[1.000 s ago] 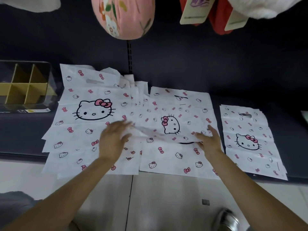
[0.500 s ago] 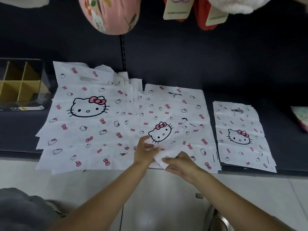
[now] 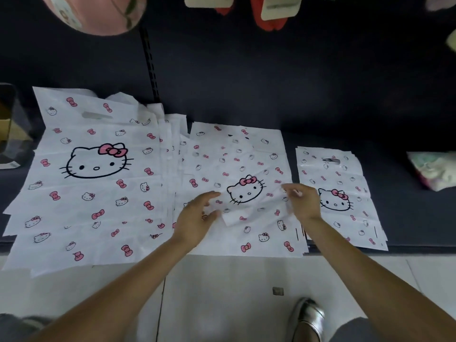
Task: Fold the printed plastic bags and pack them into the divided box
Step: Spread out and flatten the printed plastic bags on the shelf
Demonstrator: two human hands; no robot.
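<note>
A small white cat-print bag (image 3: 246,191) lies slightly rumpled on top of the middle stack of bags (image 3: 246,240). My right hand (image 3: 302,204) pinches its right edge. At the bag's left edge my left hand (image 3: 197,218) has finger and thumb spread apart, not closed on the plastic. A stack of large bags (image 3: 93,181) covers the left of the dark shelf (image 3: 407,218), and a stack of small bags (image 3: 340,174) lies at the right. The divided box (image 3: 7,129) is cut off at the far left edge.
A pink plush (image 3: 98,13) and a red item with tags (image 3: 271,11) hang above the shelf's dark back wall. A colourful packet (image 3: 431,169) lies at the far right. Below the shelf edge are pale floor tiles and a silver shoe (image 3: 308,319).
My hands, close together at the bag's near corner half a second ago, have moved apart to its left and right edges, spreading the bag out. The view has shifted right.
</note>
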